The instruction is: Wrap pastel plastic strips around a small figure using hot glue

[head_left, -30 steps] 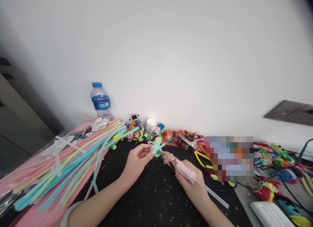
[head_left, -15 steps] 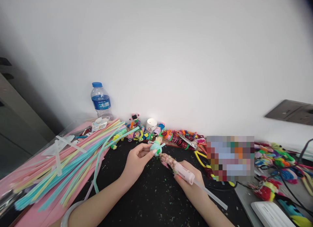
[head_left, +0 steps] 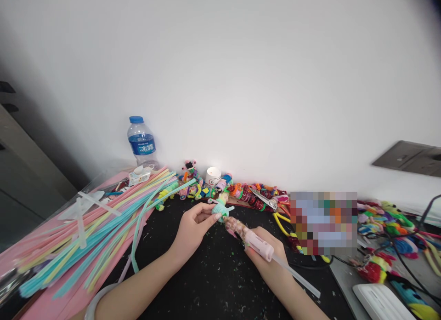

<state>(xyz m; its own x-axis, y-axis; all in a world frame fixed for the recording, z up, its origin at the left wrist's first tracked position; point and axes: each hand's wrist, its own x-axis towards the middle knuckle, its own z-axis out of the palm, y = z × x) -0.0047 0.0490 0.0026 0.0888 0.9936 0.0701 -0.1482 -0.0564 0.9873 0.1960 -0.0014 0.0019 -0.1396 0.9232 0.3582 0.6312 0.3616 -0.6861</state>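
Observation:
Between the thumb and fingers of my left hand (head_left: 193, 223) is a small mint-green pipe-cleaner figure (head_left: 220, 209), with a pale yellow part at its top. My right hand (head_left: 270, 251) is wrapped round a pink hot glue gun (head_left: 258, 245). A translucent glue stick (head_left: 298, 276) sticks out of the gun's rear. Brown, crusty residue covers its front end, and the tip points at the lower right side of the figure, touching it or very close. My right fingers are partly hidden behind the gun.
Pastel pipe cleaners (head_left: 103, 228) lie in a heap on the left by a water bottle (head_left: 142, 143). Finished pipe-cleaner figures, a white paper cup (head_left: 213, 175) and scissors (head_left: 267, 200) line the wall. Cables (head_left: 401, 255) and a white device (head_left: 381, 301) are at right. Scraps dot the black mat (head_left: 206, 283).
The mint-green figure has turned slightly in my left fingers, and its green spot no longer shows. The glue gun has stayed nearly in place at its side.

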